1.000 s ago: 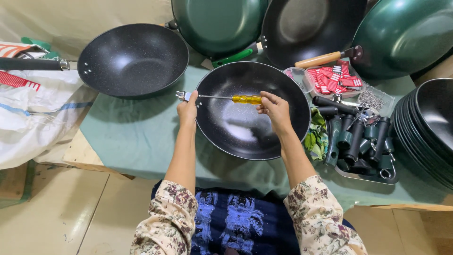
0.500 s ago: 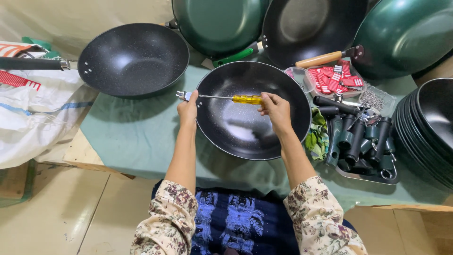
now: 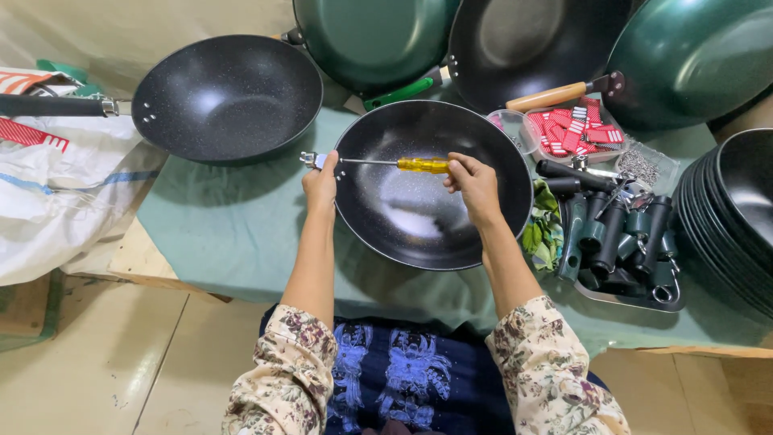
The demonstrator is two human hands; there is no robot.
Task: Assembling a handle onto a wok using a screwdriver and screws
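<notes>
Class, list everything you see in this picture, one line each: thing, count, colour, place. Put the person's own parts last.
Handleless pan: one, black, centre of table.
Screwdriver: one, yellow handle, lying across that pan.
Pan with black handle: one, black, left.
Pans at back: three, green outside, leaning.
Stacked pans: several, dark, right edge.
Tray of handles: one, black and green handles.
Red tags: many, in clear tub.
Tablecloth: one, pale green.
Sack: one, white, left.
Left hand: at pan rim.
Right hand: grip on screwdriver.
</notes>
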